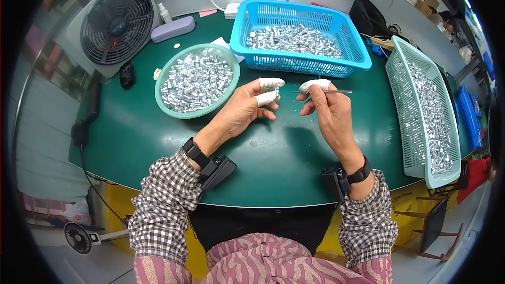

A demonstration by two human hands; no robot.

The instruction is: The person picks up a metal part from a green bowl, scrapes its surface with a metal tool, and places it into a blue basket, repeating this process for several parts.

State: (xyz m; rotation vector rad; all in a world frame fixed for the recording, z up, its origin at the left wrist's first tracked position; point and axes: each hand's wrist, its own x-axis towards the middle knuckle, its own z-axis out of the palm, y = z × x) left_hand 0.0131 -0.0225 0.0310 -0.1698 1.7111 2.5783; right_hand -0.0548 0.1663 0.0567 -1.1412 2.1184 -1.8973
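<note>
My left hand (238, 109) is closed in a pinch, with white tape or covers on thumb and forefinger. Between those fingertips sits a small silvery metal piece (277, 90), mostly hidden. Facing it, my right hand (333, 111) grips a thin metal pick (341, 91), also with white-covered fingertips. The slender tip of the pick points left toward the small piece, apart from it as far as I can see. Left of my left hand stands a round green basket (180, 113) heaped with small silvery metal parts (197, 83).
Beyond my hands is a blue basket (305, 62) of metal parts. A long pale-green basket (409, 121) of similar parts lines the right edge. A fan (118, 26), a purple case (172, 29) and a spray bottle (164, 13) stand back left on the green table (252, 179).
</note>
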